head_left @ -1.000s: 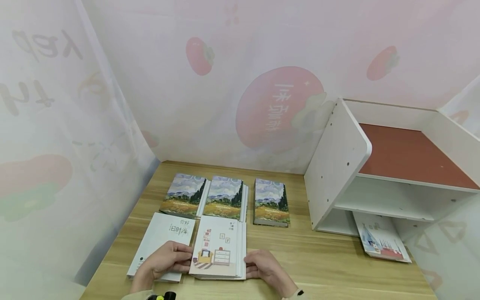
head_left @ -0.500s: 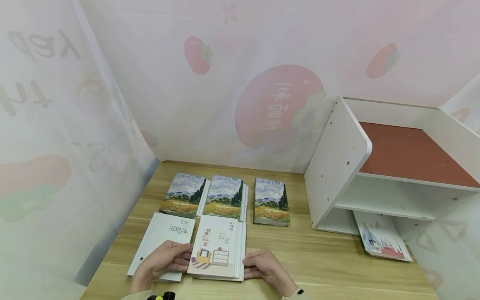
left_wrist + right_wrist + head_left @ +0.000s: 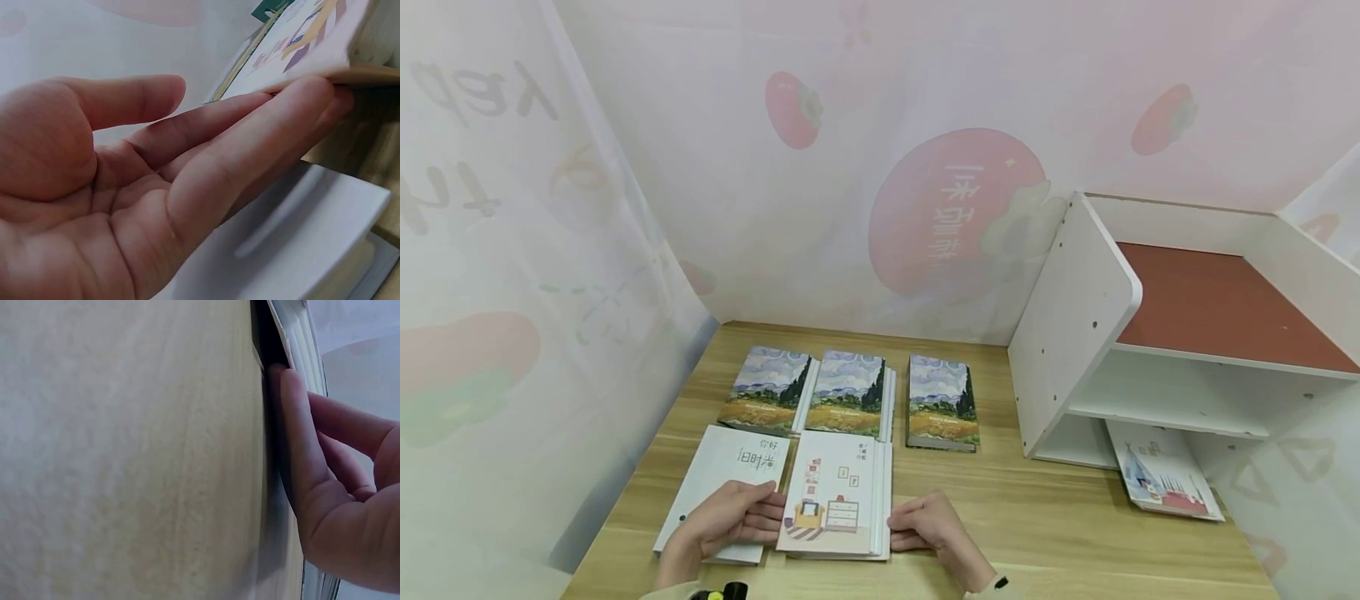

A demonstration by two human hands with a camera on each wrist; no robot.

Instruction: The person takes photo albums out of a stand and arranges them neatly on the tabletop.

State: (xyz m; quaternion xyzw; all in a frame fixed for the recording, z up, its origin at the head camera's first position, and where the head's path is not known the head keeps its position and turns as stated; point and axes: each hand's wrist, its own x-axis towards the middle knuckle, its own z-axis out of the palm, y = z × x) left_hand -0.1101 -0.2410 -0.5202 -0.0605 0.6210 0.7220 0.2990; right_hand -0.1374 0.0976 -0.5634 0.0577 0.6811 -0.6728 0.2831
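A white-covered book [image 3: 829,483] with a drawn yellow armchair and chest of drawers lies on top of a small stack at the table's front. My left hand [image 3: 733,518] touches the left side of that stack with extended fingers; in the left wrist view the thumb stands off the book, and the fingertips meet its lower edge. My right hand [image 3: 928,525] is at the stack's right side, its fingertips against the edge near the tabletop, as the right wrist view shows. Partly beneath my left hand lies another white book [image 3: 730,467] with Chinese lettering.
Behind are two stacks topped by landscape-painting books, the left stack [image 3: 767,387] and the middle stack [image 3: 847,392]. A similar book [image 3: 942,400] lies apart to the right. A white shelf unit [image 3: 1063,333] stands at right, with a white illustrated book [image 3: 1161,471] in its lowest compartment, jutting out.
The front stack shifts slightly left, then a little back to the right, with both hands staying at its sides. Everything else stays in place.
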